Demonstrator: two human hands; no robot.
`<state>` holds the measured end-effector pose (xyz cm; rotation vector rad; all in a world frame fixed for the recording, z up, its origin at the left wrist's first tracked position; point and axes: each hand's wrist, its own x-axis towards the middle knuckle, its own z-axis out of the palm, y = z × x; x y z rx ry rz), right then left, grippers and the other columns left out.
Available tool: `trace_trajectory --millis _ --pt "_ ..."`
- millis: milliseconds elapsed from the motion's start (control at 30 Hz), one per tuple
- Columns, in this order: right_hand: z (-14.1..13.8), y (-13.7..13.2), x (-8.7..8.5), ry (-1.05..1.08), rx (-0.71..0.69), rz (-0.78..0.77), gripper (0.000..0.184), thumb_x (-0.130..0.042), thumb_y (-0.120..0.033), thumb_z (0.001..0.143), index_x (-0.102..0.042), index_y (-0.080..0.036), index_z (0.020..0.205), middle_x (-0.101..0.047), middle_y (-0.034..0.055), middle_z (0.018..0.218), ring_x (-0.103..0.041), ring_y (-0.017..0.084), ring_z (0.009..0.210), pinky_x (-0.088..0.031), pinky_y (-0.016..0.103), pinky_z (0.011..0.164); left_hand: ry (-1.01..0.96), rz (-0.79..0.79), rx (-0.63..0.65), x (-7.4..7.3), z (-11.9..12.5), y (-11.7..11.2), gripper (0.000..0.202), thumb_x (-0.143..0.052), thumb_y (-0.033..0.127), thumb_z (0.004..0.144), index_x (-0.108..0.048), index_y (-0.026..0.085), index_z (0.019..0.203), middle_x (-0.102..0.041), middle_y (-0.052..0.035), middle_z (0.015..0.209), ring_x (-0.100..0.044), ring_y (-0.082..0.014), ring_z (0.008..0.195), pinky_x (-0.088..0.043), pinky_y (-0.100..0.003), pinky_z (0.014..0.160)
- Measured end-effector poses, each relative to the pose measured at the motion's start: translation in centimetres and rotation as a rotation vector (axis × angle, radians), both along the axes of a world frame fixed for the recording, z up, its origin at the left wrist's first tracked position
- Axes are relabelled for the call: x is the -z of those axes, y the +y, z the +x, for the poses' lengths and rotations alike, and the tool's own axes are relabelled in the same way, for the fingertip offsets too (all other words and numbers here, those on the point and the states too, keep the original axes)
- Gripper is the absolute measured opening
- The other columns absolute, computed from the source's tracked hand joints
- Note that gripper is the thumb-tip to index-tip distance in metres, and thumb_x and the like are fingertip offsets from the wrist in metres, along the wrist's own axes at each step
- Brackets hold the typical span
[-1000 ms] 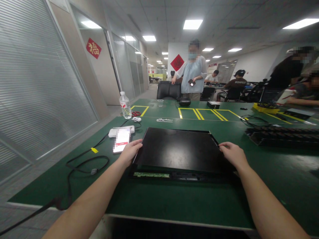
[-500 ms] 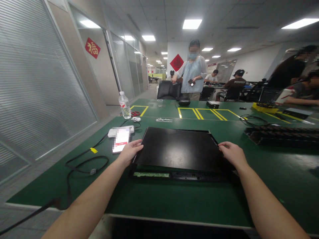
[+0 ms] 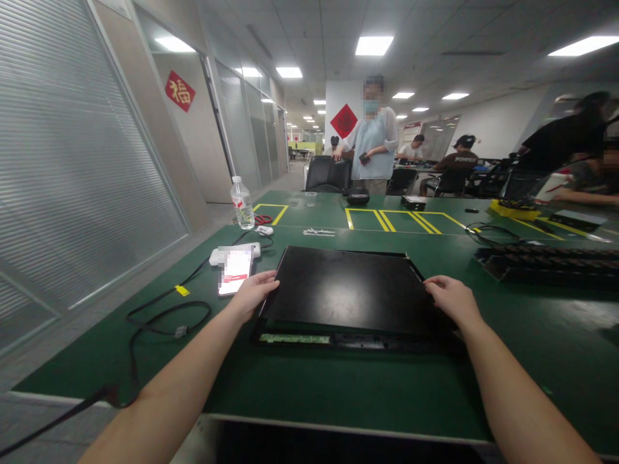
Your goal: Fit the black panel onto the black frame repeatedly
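Observation:
A flat black display panel (image 3: 348, 290) lies between my hands, slightly askew over a black frame (image 3: 387, 342) on the green table. Along the frame's near edge a green circuit strip (image 3: 294, 338) is exposed. My left hand (image 3: 254, 295) pinches the panel's left edge, thumb and fingers closed on it. On the opposite side my right hand (image 3: 451, 298) grips the right edge between thumb and bent fingers. What lies under the panel is hidden. Just beyond my left hand rests a phone with a lit screen (image 3: 236, 272), propped on a white object (image 3: 217, 256).
A black cable (image 3: 140, 322) loops across the left of the table (image 3: 338, 390). Farther back stand a water bottle (image 3: 242, 205), red scissors (image 3: 262, 220) and small white parts (image 3: 319, 232). Black equipment (image 3: 546, 263) sits at right. A masked person (image 3: 373, 142) stands beyond the table.
My hands and the panel stay almost where they were. Across the table, the standing person has shifted slightly left, and the person at the far right has moved.

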<state>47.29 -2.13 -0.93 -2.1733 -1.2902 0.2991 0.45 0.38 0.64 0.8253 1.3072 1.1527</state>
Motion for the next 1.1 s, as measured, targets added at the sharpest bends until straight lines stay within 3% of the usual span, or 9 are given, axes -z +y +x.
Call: trace_trajectory --millis 333,633,1100 --pt "0.06 -0.05 0.13 0.002 -0.005 0.025 0.029 -0.057 -0.037 0.083 -0.080 -0.025 0.094 -0.077 0.0052 0.088 -0.065 0.020 0.066 -0.046 0.033 0.066 -0.047 -0.004 0.019 -0.22 0.08 -0.22 0.043 -0.075 0.000 0.078 -0.074 0.014 0.119 -0.082 -0.0105 0.097 -0.079 -0.0223 0.084 -0.063 -0.030 0.076" --pt "0.48 0.27 0.29 0.032 -0.004 0.008 0.029 -0.057 -0.039 0.084 -0.079 -0.025 0.094 -0.078 0.0052 0.091 -0.066 0.020 0.069 -0.047 0.032 0.068 -0.046 0.013 0.023 0.33 -0.45 0.24 0.049 -0.082 0.005 0.072 -0.074 0.013 0.120 -0.081 -0.0135 0.106 -0.078 -0.0215 0.078 -0.062 -0.029 0.069" --pt "0.24 0.06 0.16 -0.007 -0.006 0.003 0.029 -0.056 -0.037 0.084 -0.080 -0.024 0.094 -0.078 0.0053 0.088 -0.067 0.020 0.069 -0.047 0.032 0.068 -0.063 0.083 0.026 0.19 -0.73 0.21 0.047 -0.084 0.002 0.063 -0.077 0.013 0.108 -0.081 -0.0113 0.106 -0.077 -0.0215 0.088 -0.060 -0.029 0.080"
